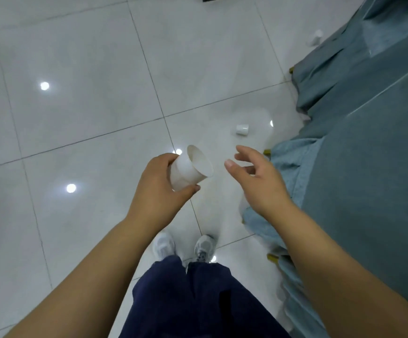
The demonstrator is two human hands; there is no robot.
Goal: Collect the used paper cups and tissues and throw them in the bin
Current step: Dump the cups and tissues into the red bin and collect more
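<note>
- Collection is the step in hand, judged from how things lie: one paper cup is already picked up, others remain on the floor, and no bin shows in the view.
- Left hand (160,184) grasps a white paper cup (190,170) around its body, tilted so that its open mouth faces right and slightly up; the cup looks empty.
- Right hand (254,176) is released, fingers spread and loosely curled, holding nothing, just beside the held cup's mouth but not touching it.
- Second cup (242,129) lies on the tiled floor (88,106) ahead of the hands, near the edge of the teal sofa (368,154) on the right.
- Another small white thing (315,38) sits farther off by the sofa's far end; it may be a cup, though it is too blurred to be sure.
- No tissues can be made out.
- Next move, as I judge it, calls for a step forward and a bend down so the free right hand can take the nearer floor cup, perhaps nesting it in the held one.
- Held cup should stay level enough that any dregs do not spill.
</note>
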